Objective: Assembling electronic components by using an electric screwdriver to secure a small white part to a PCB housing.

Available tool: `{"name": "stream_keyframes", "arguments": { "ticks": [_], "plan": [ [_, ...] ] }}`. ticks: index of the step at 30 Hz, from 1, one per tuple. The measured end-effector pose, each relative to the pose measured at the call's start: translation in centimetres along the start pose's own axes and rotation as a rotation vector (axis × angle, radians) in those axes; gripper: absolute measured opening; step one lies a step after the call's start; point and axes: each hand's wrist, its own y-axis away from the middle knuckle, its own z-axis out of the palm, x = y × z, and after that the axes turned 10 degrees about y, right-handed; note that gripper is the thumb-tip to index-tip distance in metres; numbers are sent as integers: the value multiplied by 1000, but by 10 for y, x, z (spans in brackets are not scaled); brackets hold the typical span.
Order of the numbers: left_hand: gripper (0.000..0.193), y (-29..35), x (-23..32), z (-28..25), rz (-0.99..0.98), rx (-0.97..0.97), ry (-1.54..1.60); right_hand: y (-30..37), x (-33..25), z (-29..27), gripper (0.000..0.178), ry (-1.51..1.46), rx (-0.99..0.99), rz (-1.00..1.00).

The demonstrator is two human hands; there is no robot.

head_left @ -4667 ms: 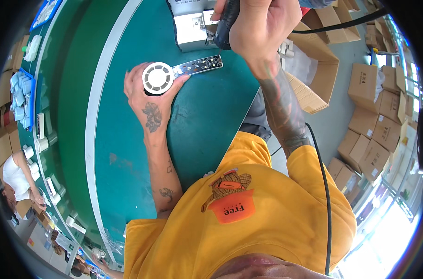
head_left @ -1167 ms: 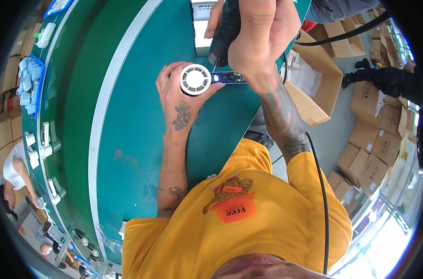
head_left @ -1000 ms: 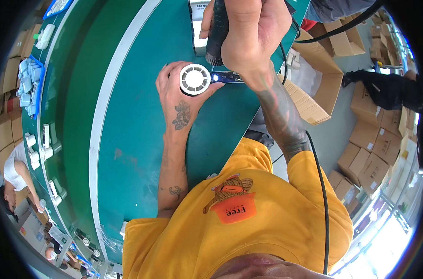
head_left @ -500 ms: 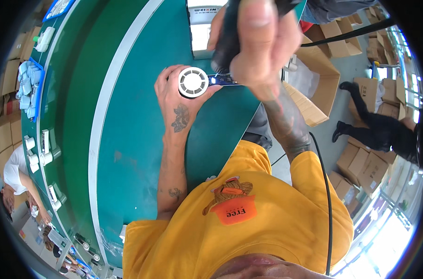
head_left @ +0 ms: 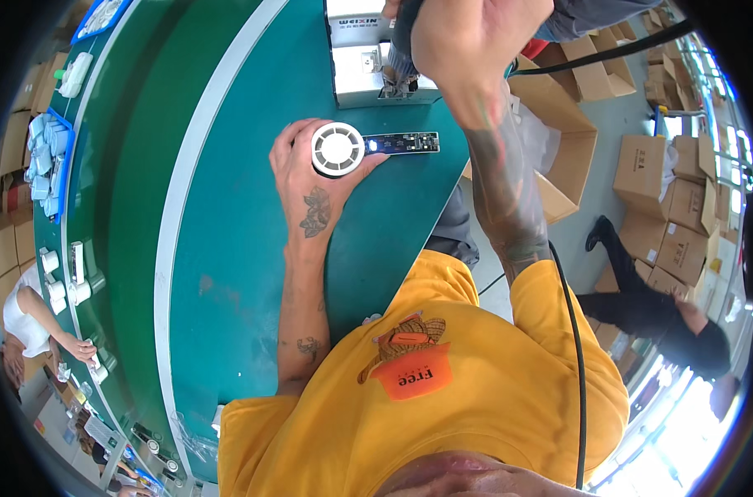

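My left hand is wrapped round a handheld device with a white round vented cap. Out to the right of the cap runs its dark circuit board, with a small light glowing near the cap. High up, my right hand is closed round a black electric screwdriver, mostly covered by the fist. The screwdriver's lower end is at the front of a light metal screw feeder box; its tip cannot be made out clearly.
A green table lies under the device, beside a green conveyor with white parts along its far edge. A blue tray holds pale blue pieces. Open cartons stand at the right; a black cable crosses there. Other people are nearby.
My right hand has taken the screwdriver up and away from the circuit board to the screw feeder, uncovering the board's right end. My left hand keeps the device almost in place.
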Motion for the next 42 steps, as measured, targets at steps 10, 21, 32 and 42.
{"name": "stream_keyframes", "arguments": {
  "ticks": [10,21,32,42],
  "plan": [
    [66,-6,2,4,26,-6,8,44,-28,-5,33,-121,-111,259],
    [68,-2,2,2,62,-1,14,64,-28,-9,44,-154,-129,364],
    [68,-6,-4,1,89,15,1,70,-31,-9,58,-185,-102,406],
    [65,-4,-3,-2,82,7,8,57,-61,-44,73,-279,-300,763]
  ]
}}
